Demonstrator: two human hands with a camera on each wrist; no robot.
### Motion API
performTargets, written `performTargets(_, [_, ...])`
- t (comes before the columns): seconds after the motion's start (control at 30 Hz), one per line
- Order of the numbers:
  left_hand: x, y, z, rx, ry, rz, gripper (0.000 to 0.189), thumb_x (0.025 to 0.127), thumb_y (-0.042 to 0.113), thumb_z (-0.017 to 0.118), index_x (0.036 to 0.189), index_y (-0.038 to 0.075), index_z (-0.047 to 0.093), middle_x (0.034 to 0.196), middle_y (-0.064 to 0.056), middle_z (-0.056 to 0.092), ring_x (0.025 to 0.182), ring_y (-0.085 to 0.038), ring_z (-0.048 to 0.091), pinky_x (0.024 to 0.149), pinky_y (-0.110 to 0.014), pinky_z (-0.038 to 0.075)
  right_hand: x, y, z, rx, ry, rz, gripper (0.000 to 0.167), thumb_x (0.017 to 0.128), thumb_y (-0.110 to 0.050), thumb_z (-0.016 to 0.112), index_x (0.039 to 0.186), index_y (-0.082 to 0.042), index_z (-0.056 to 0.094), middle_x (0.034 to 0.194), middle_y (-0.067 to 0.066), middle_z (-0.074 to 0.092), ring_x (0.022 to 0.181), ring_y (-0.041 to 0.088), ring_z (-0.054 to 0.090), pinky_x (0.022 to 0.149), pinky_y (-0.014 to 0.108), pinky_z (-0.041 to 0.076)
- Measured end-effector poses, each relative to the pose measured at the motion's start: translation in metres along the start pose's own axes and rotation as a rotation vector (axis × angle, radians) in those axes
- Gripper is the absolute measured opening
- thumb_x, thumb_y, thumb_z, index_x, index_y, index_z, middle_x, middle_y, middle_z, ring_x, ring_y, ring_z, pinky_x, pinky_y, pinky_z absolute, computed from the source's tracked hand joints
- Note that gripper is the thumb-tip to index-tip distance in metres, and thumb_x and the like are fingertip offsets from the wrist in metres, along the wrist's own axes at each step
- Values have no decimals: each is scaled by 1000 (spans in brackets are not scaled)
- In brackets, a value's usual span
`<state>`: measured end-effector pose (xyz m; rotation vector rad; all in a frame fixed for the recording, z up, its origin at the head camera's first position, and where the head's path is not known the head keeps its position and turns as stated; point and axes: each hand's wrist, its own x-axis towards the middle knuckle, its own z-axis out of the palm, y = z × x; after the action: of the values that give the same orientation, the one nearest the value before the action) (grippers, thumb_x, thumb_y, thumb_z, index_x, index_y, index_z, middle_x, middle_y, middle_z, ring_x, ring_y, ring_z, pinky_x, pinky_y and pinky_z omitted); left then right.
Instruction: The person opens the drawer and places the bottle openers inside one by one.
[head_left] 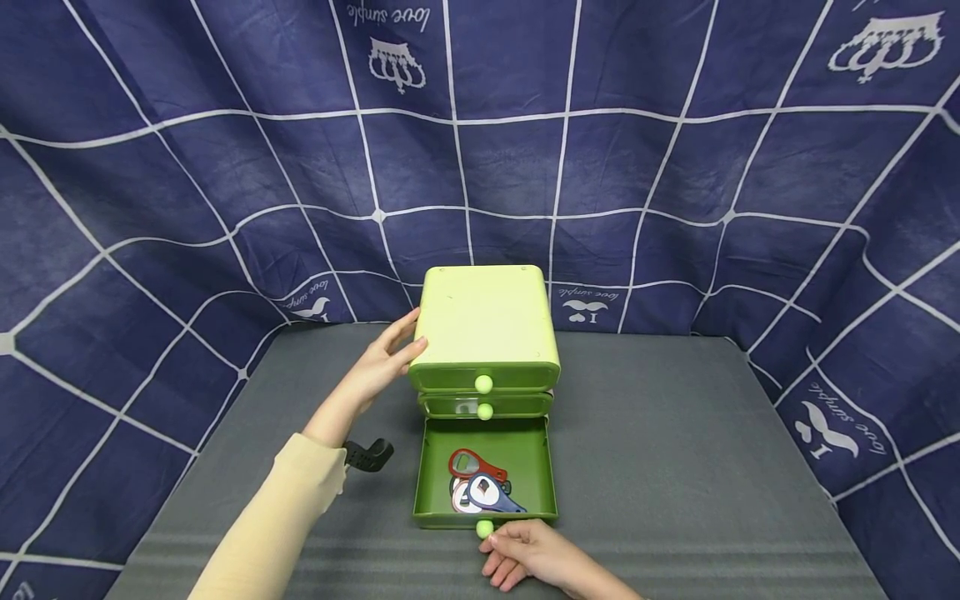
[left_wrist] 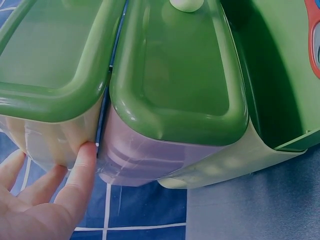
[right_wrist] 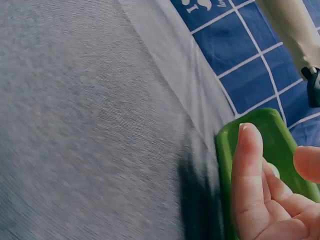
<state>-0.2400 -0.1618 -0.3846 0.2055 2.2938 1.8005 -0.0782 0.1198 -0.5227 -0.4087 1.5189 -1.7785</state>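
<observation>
A stacked set of drawers with a pale lime top (head_left: 483, 312) and green fronts stands on the grey cloth. Its bottom drawer (head_left: 531, 467) is pulled out, while the middle drawer (head_left: 442, 407) and top drawer (head_left: 450, 379) are in. Inside the bottom one lie several flat, round-headed pieces with handles, among them a red one (head_left: 491, 471) and a blue one (head_left: 504, 502). My left hand (head_left: 378, 362) touches the top unit's left side with spread fingers. Close by the bottom drawer's round knob (head_left: 484, 528) is my right hand (head_left: 536, 557), its thumb and forefinger apart in the right wrist view.
Grey cloth (head_left: 675, 450) covers the surface around the drawers. Dark blue fabric with white grid lines (head_left: 510, 167) hangs behind and at both sides. A black strap (head_left: 369, 455) shows at my left wrist.
</observation>
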Motion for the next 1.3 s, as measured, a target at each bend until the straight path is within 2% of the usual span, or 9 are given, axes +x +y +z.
performTargets(0.2, [0,0,0,3,1,-3,68,101,40,55,158,31,20,165,-5,18,148,-31,27,116,-59,28,2,11,4,91,-54,31,40,104,-21,49,118,17,52,91,9,72,73,5,68,66,17,56])
performTargets(0.33, [0,0,1,5,2,-3,68,101,40,55,158,31,20,165,-5,18,148,-31,27,116,-59,28,6,14,9,176,-35,20,30,104,-21,49,115,7,51,88,3,70,75,6,69,68,19,57])
performTargets(0.43, [0,0,1,3,1,-5,68,101,40,55,158,31,20,165,-6,18,148,-31,27,116,-58,28,8,14,11,213,-7,16,30,104,-22,50,116,6,50,87,2,70,75,6,69,68,19,57])
performTargets(0.7, [1,-1,1,-7,6,-7,69,100,40,56,158,30,20,165,-6,18,147,-31,29,116,-57,29,11,13,15,194,84,37,50,105,-28,48,126,17,47,84,0,68,73,6,67,67,18,57])
performTargets(1.3, [0,-1,0,8,-2,-4,69,100,42,56,158,32,20,165,-6,18,148,-31,28,116,-59,28,13,12,16,187,90,39,45,105,-25,48,122,17,50,82,0,66,72,6,66,67,18,56])
